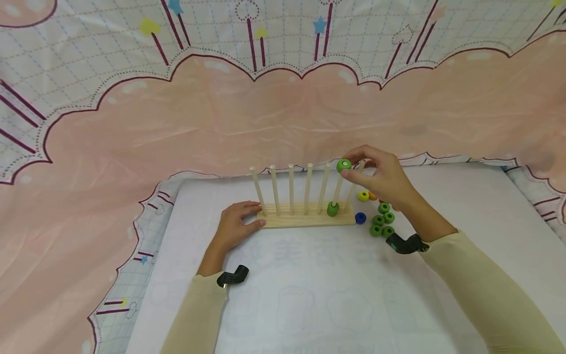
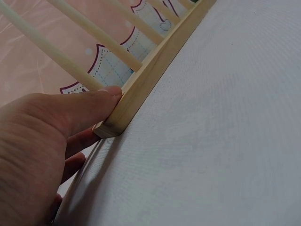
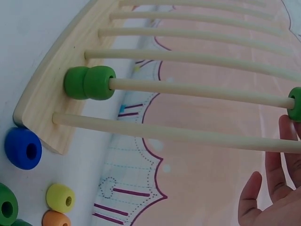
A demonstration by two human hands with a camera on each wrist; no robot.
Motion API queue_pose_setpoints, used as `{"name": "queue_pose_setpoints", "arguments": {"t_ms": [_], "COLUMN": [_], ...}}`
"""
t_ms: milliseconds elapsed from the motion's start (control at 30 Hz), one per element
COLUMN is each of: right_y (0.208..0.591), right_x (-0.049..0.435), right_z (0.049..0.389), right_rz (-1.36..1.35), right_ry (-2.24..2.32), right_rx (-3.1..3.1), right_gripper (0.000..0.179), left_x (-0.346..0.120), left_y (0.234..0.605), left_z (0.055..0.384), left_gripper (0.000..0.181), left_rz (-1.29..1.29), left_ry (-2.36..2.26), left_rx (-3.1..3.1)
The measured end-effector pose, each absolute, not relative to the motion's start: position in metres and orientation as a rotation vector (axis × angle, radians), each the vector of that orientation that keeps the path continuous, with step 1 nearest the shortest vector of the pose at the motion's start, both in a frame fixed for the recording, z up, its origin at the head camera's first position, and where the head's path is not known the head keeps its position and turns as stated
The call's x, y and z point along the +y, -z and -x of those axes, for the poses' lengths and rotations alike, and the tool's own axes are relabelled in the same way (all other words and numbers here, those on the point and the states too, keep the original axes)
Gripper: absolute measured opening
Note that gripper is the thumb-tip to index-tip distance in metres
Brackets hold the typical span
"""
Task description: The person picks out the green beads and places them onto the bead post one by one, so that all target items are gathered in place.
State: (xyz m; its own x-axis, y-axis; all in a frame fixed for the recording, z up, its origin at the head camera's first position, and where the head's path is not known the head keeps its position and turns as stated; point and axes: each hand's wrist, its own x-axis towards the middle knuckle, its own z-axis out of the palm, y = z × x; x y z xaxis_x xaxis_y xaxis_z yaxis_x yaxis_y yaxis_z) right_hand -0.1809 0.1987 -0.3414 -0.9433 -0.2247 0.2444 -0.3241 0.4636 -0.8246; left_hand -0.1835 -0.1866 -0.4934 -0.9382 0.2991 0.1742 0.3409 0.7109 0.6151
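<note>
A wooden peg stand (image 1: 292, 219) with several upright pegs sits on the white table. My left hand (image 1: 236, 225) holds the left end of its base, thumb (image 2: 101, 101) on the near edge and other fingers around the end. At the top of the second peg from the right, my right hand (image 1: 385, 173) pinches a green bead (image 1: 343, 165) between thumb and fingers. In the right wrist view that bead (image 3: 295, 106) is at the peg's tip, partly cut off by the frame. Two green beads (image 3: 89, 83) are stacked at the foot of the same peg.
Right of the base lie a blue bead (image 1: 360, 218), a yellow bead (image 1: 363, 195), an orange bead (image 1: 373, 195) and several loose green beads (image 1: 378, 220). The white table (image 1: 309, 305) extends toward me. Behind it hangs a pink patterned cloth (image 1: 274, 123).
</note>
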Motion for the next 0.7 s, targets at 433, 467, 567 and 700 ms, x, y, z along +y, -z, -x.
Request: {"name": "queue_pose_setpoints", "arguments": {"t_ms": [433, 467, 567, 700], "right_y": [0.3412, 0.3412, 0.3414, 0.3425], "right_x": [0.1985, 0.1987, 0.1988, 0.1991], "right_z": [0.1815, 0.1813, 0.1813, 0.1820], "right_rz": [-0.496, -0.494, -0.492, -0.502], "right_ry": [-1.484, -1.481, -1.465, -1.464], "right_rx": [-2.616, -2.618, -2.624, -2.628], "right_gripper": [0.026, 0.026, 0.027, 0.029], "left_x": [-0.1869, -0.1868, -0.1868, -0.1868], "left_y": [0.4933, 0.4934, 0.4934, 0.4931], "left_z": [0.1832, 0.1832, 0.1833, 0.1831], "left_gripper": [0.046, 0.046, 0.045, 0.045], "left_rz": [0.534, 0.536, 0.542, 0.539], "left_ry": [1.037, 1.041, 1.042, 1.044], "left_rx": [-2.846, -2.845, -2.839, -2.838]}}
